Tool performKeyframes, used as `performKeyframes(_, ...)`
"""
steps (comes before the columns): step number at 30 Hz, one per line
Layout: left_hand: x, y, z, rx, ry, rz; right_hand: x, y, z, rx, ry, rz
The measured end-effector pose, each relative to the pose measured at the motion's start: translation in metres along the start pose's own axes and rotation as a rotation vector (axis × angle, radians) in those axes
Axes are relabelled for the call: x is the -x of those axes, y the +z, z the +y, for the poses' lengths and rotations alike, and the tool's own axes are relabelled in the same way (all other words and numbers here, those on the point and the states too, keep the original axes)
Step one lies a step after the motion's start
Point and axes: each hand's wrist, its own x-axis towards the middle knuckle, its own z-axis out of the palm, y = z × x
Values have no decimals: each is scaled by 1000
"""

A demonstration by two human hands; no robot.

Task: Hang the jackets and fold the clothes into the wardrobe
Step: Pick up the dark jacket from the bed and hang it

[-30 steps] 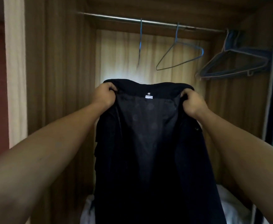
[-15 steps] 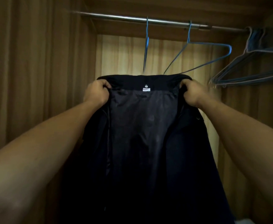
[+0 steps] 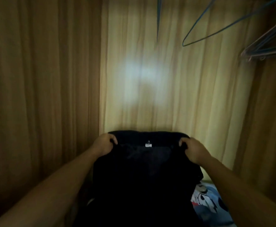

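Observation:
A black jacket (image 3: 143, 177) hangs open in front of me, lining and a small white label facing me, low inside the wooden wardrobe (image 3: 44, 79). My left hand (image 3: 105, 144) grips the collar's left end. My right hand (image 3: 193, 150) grips its right end. The jacket's lower part runs out of the bottom of the frame. Blue wire hangers (image 3: 215, 25) dangle at the top right, well above the jacket; the rail is out of view.
More hangers (image 3: 268, 48) bunch against the right wall. A printed blue, white and red cloth (image 3: 212, 202) lies on the wardrobe floor at the lower right. The back panel (image 3: 150, 79) shows a bright light patch.
The jacket and both hands have dropped from near the rail to low in the wardrobe. The rail has left the view and the printed cloth on the floor has appeared.

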Motion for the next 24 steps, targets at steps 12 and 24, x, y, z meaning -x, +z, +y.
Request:
performKeyframes(12, 74, 139, -93, -60, -355, -401, 70, 178, 84, 184, -20, -608)
performKeyframes(24, 60, 37, 36, -63, -40, -392, 53, 27, -6, -200, 18, -291)
